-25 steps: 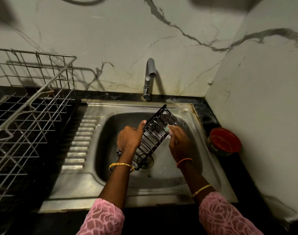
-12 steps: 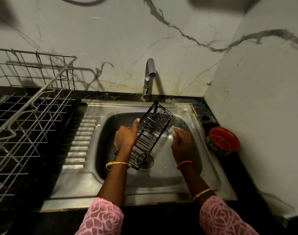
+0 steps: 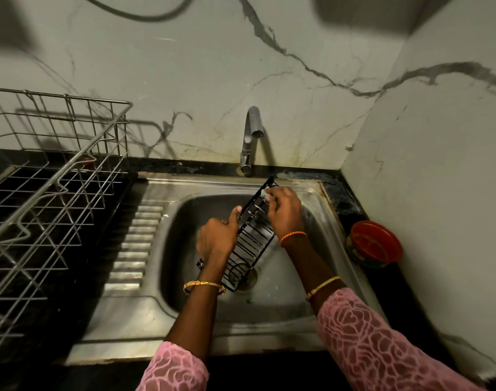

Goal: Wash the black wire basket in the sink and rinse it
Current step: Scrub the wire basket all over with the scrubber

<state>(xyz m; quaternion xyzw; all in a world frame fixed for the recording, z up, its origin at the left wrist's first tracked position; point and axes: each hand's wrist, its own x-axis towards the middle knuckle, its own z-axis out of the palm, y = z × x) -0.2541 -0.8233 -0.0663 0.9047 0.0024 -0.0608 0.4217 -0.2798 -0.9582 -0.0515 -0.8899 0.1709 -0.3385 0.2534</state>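
The black wire basket (image 3: 251, 239) stands tilted on end over the steel sink (image 3: 292, 300), its lower end near the drain. My left hand (image 3: 217, 238) grips its left side, thumb up along the rim. My right hand (image 3: 283, 211) lies over the basket's upper end and pinches a small pale green scrubber (image 3: 265, 195) against the wires. Part of the basket is hidden behind both hands.
The tap (image 3: 251, 136) stands behind the bowl; no water stream shows. A large silver wire dish rack (image 3: 49, 193) fills the counter at left. A red-lidded tub (image 3: 375, 244) sits on the black counter at right, by the wall.
My right hand has moved up and back from the basket's right side to its upper end. The basket has turned more upright and narrower to the view; my left hand keeps its grip.
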